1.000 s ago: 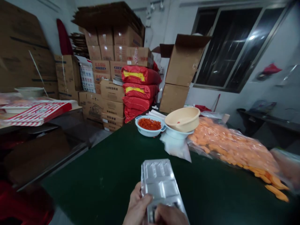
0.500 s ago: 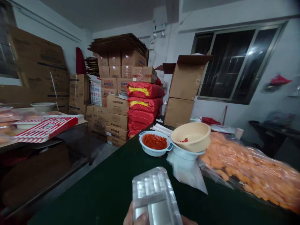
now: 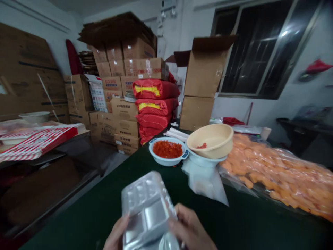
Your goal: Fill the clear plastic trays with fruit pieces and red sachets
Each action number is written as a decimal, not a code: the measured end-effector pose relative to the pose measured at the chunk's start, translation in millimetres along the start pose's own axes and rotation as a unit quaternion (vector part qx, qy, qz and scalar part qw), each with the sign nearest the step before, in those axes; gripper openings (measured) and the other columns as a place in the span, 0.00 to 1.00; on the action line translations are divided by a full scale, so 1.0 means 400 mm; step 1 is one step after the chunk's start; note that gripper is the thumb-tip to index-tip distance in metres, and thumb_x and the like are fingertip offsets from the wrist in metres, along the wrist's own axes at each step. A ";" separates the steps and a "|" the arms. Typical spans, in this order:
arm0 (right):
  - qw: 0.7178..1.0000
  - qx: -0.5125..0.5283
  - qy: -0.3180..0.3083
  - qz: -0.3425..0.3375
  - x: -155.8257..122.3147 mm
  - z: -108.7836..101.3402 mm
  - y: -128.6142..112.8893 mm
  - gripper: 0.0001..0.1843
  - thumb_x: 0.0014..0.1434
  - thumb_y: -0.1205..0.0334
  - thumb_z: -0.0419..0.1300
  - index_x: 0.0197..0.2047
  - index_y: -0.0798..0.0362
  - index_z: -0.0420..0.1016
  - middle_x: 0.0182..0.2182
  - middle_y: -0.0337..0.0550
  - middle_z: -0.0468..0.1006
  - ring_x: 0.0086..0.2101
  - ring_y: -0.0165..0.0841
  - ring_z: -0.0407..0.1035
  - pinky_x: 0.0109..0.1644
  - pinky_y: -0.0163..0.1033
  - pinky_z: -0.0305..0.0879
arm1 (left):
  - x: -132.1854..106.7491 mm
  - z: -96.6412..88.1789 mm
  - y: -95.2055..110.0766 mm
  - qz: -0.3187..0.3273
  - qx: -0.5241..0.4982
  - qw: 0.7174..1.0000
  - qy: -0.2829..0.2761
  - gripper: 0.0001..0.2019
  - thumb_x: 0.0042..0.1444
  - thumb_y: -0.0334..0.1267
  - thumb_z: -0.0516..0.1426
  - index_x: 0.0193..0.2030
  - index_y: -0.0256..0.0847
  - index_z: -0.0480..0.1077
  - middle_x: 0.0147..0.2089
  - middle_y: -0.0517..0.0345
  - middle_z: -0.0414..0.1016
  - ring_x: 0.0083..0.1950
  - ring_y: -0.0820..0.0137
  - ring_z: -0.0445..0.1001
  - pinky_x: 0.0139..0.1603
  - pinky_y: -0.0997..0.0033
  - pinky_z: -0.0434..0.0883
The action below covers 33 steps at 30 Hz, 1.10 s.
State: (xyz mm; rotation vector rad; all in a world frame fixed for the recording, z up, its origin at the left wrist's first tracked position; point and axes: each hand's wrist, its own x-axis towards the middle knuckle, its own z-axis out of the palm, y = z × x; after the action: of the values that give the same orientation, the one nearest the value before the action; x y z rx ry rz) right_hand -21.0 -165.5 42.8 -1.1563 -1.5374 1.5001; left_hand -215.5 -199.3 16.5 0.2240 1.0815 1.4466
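A silvery, shiny compartment tray (image 3: 155, 212), or a stack of such trays, is tilted up above the dark green table. My left hand (image 3: 117, 233) grips its left edge, with the thumb on top. On the opposite side my right hand (image 3: 191, 227) holds the right edge, the thumb lying over the rim and the fingers curled underneath. A pale, blurred round shape (image 3: 168, 242) shows at the tray's near end; I cannot make out what it is. Beyond the tray stands a light blue basin (image 3: 166, 161) of chopped red-orange pieces.
A cream bowl (image 3: 221, 144) with a few red bits sits on another pale basin (image 3: 205, 160). Right of it lies a clear bag of orange pieces (image 3: 275, 170). A side table at left bears a red-striped box (image 3: 44, 144). Cartons (image 3: 125, 111) and red sacks (image 3: 156, 106) are stacked behind.
The tray has moved left and a little toward me, with both hands on it. More of my right hand now shows along its right edge. The whole view has shifted slightly.
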 end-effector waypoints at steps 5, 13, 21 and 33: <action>0.999 0.027 0.030 -0.021 0.020 -0.004 0.039 0.21 0.57 0.44 0.51 0.29 0.55 0.66 0.24 0.38 0.66 0.27 0.28 0.59 0.31 0.32 0.57 | -0.048 0.066 0.034 0.057 0.012 0.997 -0.041 0.16 0.38 0.39 0.67 0.33 0.35 0.70 0.24 0.59 0.73 0.23 0.72 0.71 0.25 0.74 0.70; 0.969 0.242 -0.011 0.039 0.000 0.043 0.049 0.19 0.52 0.47 0.59 0.39 0.53 0.72 0.27 0.40 0.73 0.27 0.29 0.65 0.31 0.33 0.61 | -0.045 0.028 0.070 0.145 0.055 0.986 -0.058 0.11 0.43 0.36 0.63 0.31 0.35 0.67 0.23 0.62 0.71 0.21 0.77 0.67 0.24 0.78 0.66; 0.959 0.259 -0.082 0.080 -0.012 0.018 -0.015 0.17 0.46 0.52 0.66 0.23 0.57 0.68 0.18 0.33 0.65 0.19 0.21 0.56 0.24 0.28 0.52 | -0.051 0.015 0.009 0.223 0.161 0.958 -0.077 0.24 0.51 0.42 0.59 0.55 0.41 0.64 0.49 0.53 0.72 0.47 0.67 0.71 0.46 0.72 0.67; 0.959 0.140 -0.230 0.095 0.041 0.151 -0.041 0.20 0.46 0.54 0.64 0.18 0.55 0.59 0.10 0.30 0.60 0.12 0.18 0.48 0.18 0.29 0.38 | -0.104 -0.003 0.019 0.070 0.142 0.966 -0.204 0.32 0.44 0.41 0.65 0.56 0.38 0.59 0.34 0.54 0.72 0.31 0.70 0.73 0.34 0.70 0.70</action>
State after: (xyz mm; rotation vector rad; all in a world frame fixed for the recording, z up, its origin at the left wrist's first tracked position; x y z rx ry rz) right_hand -84.7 -172.2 51.3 -0.8432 -1.4621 2.1535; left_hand -212.0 -234.2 40.3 0.7828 0.9391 1.2876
